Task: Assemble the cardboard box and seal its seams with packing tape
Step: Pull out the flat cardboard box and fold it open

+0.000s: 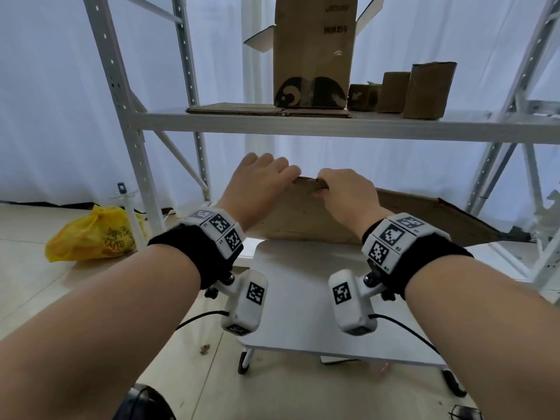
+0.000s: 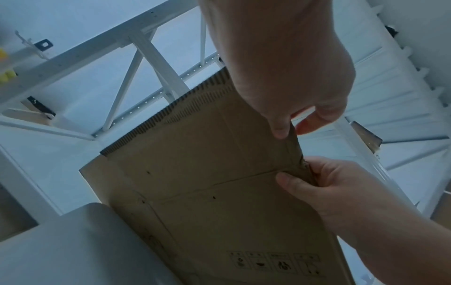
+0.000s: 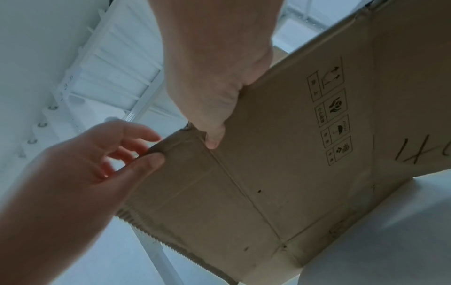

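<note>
While both hands, the left hand (image 1: 263, 180) and the right hand (image 1: 345, 192), pinched the top edge of the flattened brown cardboard box (image 2: 219, 192) standing on the small white counter (image 1: 303, 298), its worn fold risked tearing if pulled unevenly.

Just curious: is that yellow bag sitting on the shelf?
No, the yellow bag lies on the floor beside the shelf's left post.

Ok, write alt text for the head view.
Both hands hold the top edge of a flattened cardboard box standing on a small white table: the right hand grips it, the left hand has its fingers over it. Behind stands a white metal shelf with more boxes; a yellow bag lies on the floor.
</note>
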